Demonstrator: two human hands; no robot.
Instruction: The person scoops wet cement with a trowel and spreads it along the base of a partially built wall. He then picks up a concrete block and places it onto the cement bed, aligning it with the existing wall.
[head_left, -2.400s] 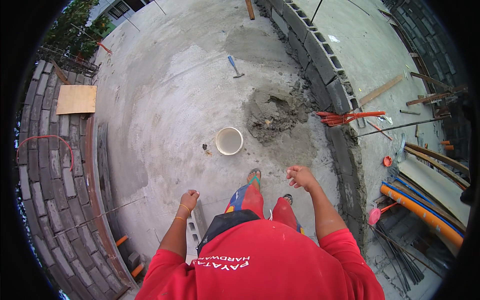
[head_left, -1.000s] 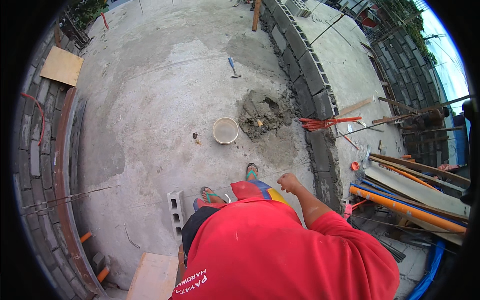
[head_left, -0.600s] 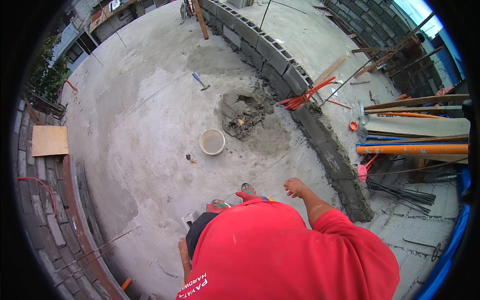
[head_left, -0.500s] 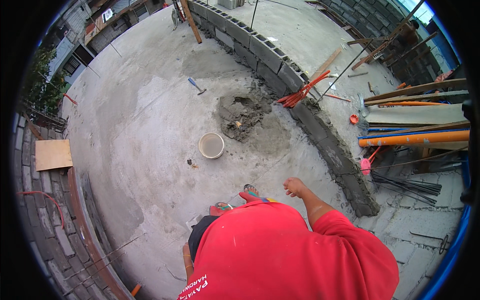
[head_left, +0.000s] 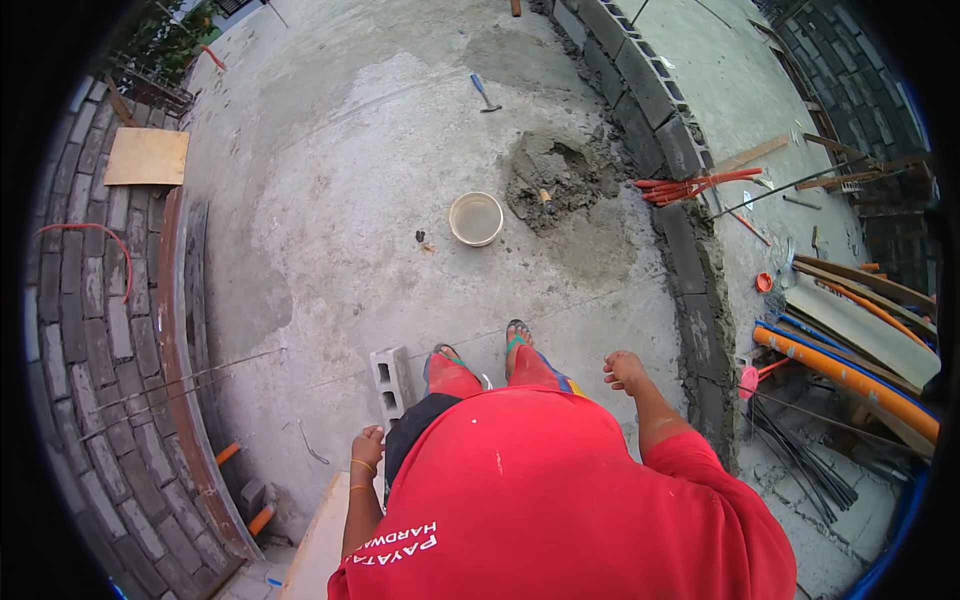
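The hollow block (head_left: 388, 386) rests on the floor (head_left: 330, 300), its long axis pointing roughly away from you. Your left hand (head_left: 368, 444) is nearer, short of the block and slightly left; your right hand (head_left: 626, 371) is well right of it. Both look empty, fingers loosely half-curled.

Grey hollow block (head_left: 400, 377) on floor (head_left: 340, 290)

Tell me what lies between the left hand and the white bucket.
In the head view, the grey hollow block comes first, just ahead of the left hand; then only concrete floor up to the white bucket.
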